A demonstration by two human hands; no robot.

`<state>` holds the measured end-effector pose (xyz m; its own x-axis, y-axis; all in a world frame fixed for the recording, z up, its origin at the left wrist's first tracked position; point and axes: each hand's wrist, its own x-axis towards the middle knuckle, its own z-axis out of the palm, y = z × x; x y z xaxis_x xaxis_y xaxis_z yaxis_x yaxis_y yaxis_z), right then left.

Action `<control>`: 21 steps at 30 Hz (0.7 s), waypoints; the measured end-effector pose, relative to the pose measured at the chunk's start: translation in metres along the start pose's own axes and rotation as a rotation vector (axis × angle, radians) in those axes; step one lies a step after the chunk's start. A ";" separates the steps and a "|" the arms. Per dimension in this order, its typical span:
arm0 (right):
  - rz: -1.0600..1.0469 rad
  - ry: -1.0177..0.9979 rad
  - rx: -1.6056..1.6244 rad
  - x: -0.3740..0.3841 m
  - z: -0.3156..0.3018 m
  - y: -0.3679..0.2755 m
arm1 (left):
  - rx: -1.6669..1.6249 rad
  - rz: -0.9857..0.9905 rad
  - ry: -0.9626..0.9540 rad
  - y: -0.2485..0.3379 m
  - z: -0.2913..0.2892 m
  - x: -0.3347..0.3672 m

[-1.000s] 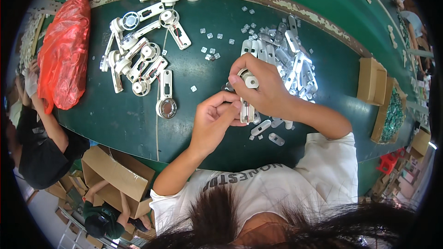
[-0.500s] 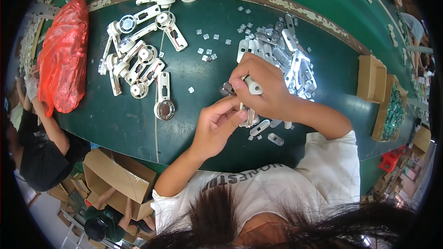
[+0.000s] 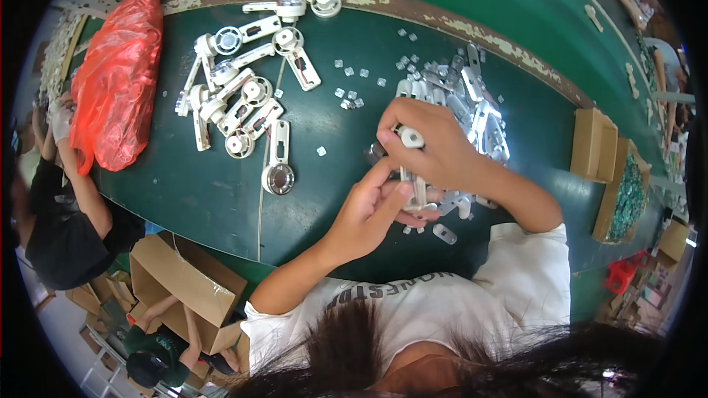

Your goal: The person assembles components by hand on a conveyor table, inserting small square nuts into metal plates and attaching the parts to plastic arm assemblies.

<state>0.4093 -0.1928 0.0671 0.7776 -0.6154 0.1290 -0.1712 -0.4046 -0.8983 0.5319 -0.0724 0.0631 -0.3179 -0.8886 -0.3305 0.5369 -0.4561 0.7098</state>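
My left hand (image 3: 369, 210) is closed around a pale elongated housing (image 3: 414, 190), holding it between thumb and fingers. Over its upper end, my right hand (image 3: 431, 140) grips a white cylindrical piece (image 3: 411, 137) with a round end and a small dark centre. Its lower part is hidden by my fingers, so I cannot tell whether it touches the housing. Just right of and beyond my hands lies a pile of white and clear oblong covers (image 3: 479, 114). One loose oblong cover (image 3: 445, 234) rests near my left fingers.
On the left lie several white fan-like assemblies (image 3: 279, 177) with round heads. Small clear square pieces (image 3: 349, 72) are scattered mid-table. A red plastic bag (image 3: 122, 88) sits at far left, near a co-worker. Cardboard trays (image 3: 594, 144) stand right, one holding green pieces (image 3: 625, 188).
The view has shifted a little. My left hand has moved right and its fingers now show spread beneath the housing. The right hand still grips the white cylindrical piece, now more upright.
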 end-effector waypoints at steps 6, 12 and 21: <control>0.206 0.240 -0.261 0.139 -0.100 0.079 | 0.671 0.270 0.367 0.004 -0.004 -0.008; 0.255 0.587 -0.596 0.208 -0.264 0.256 | 1.171 0.606 0.676 0.002 -0.021 -0.001; -0.614 0.427 -1.057 0.111 -0.084 0.047 | 1.307 0.539 0.641 0.010 -0.025 -0.009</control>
<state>0.4367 -0.3363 0.0743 0.6788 -0.2265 0.6985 -0.4016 -0.9109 0.0949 0.5597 -0.0701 0.0582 0.2412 -0.9548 0.1739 -0.6663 -0.0326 0.7450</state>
